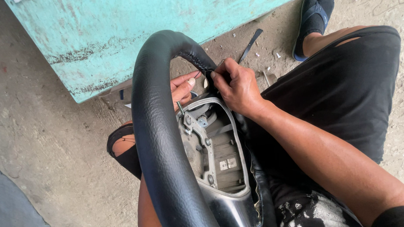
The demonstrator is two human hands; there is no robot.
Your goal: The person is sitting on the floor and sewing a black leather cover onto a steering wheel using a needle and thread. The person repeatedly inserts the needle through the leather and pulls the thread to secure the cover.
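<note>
My right hand [238,88] reaches forward from the lower right on a bare, nearly straight forearm, its back turned up and its fingertips pinched together at the front. My left hand [181,87] sits just opposite, mostly hidden, fingers curled toward the right hand with a thumbnail showing; their tips nearly meet.

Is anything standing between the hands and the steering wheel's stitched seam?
Nothing visible does. The right hand pinches at the seam on the steering wheel, and the left hand holds the rim from behind.
</note>
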